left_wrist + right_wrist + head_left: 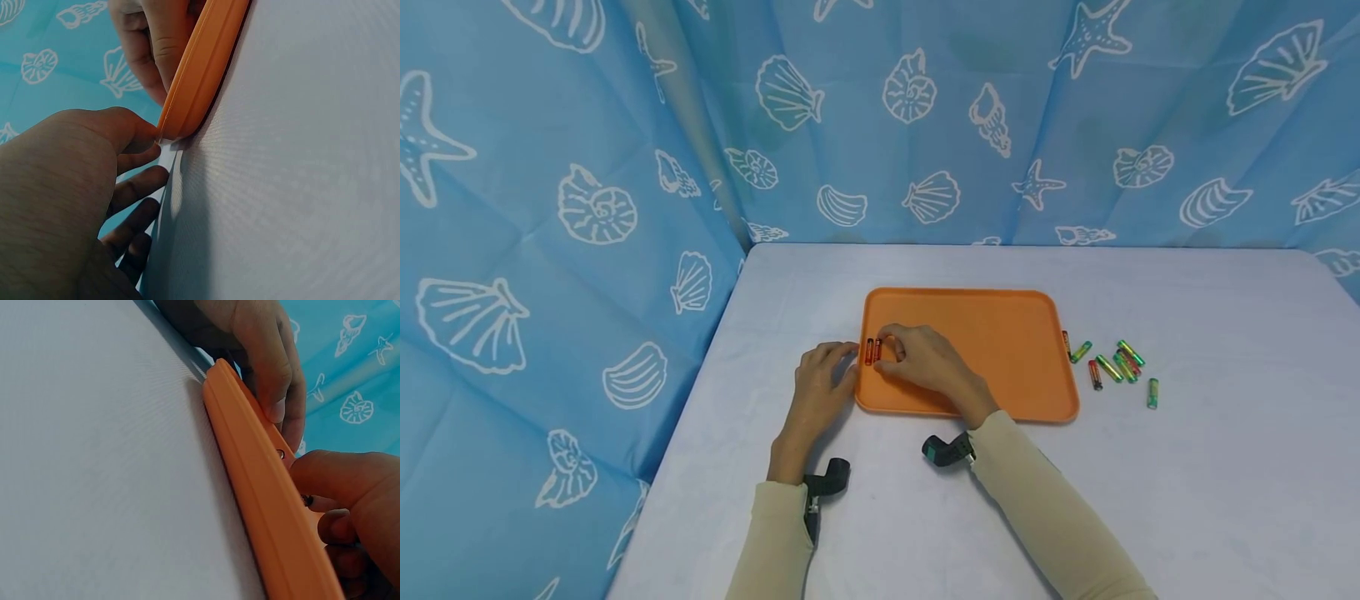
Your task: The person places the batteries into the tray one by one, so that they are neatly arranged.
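On the orange tray (970, 333), by its left end, two red batteries stand side by side: one red battery (869, 352) nearest the rim and a second red battery (877, 350) just right of it. My right hand (928, 358) pinches the second one between thumb and index finger, at its two ends; the tray wall hides most of this in the right wrist view. My left hand (816, 387) touches the tray's left rim with thumb and fingertips. Its other fingers (140, 187) are spread loosely beside the tray corner in the left wrist view.
Right of the tray several green batteries (1108, 367) and a few red ones lie loose on the white tablecloth (1225, 467). One red battery (1066, 343) lies against the tray's right edge. A blue shell-patterned curtain (865, 125) hangs behind and to the left.
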A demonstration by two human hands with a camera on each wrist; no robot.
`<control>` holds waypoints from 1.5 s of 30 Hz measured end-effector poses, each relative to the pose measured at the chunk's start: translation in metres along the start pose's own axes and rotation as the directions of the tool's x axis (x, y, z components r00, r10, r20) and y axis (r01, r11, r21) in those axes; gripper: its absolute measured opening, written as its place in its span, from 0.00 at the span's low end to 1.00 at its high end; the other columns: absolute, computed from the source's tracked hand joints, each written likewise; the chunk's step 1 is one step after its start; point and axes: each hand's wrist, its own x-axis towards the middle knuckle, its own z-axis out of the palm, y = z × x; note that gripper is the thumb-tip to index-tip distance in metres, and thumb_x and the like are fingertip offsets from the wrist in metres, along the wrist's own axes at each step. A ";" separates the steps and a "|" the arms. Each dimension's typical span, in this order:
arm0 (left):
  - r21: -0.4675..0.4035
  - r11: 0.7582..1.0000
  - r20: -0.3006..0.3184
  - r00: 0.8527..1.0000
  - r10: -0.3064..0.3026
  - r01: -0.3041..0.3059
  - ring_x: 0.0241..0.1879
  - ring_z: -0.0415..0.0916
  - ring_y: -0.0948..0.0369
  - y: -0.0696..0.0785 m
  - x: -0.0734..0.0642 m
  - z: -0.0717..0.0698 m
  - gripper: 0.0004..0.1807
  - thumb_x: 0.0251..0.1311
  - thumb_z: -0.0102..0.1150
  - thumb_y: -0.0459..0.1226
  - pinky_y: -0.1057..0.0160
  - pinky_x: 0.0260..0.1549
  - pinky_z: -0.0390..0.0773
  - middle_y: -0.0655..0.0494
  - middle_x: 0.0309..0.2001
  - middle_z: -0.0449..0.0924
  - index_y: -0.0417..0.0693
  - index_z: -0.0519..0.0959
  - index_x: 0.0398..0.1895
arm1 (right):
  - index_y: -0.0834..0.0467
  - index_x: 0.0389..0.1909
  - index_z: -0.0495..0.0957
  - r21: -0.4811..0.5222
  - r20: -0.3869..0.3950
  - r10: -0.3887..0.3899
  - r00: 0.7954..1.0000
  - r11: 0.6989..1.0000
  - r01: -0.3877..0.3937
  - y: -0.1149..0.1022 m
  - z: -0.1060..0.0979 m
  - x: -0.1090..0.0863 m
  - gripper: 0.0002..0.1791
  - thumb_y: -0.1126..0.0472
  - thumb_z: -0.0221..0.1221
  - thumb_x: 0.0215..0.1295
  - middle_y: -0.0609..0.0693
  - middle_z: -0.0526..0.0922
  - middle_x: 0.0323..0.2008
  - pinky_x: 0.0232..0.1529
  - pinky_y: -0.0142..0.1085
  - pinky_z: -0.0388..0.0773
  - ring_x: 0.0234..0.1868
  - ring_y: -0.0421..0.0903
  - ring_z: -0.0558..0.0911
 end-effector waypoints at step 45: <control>-0.043 0.999 0.023 1.000 -0.015 0.016 0.67 0.59 0.46 0.004 -0.003 0.000 0.20 0.72 0.54 0.40 0.42 0.66 0.54 0.48 0.63 0.71 0.49 0.76 0.65 | 0.60 0.56 0.79 -0.074 -0.185 -0.004 0.983 0.997 -0.009 0.085 -0.104 -0.137 0.22 0.54 0.67 0.65 0.40 0.70 0.20 0.23 0.34 0.67 0.20 0.39 0.69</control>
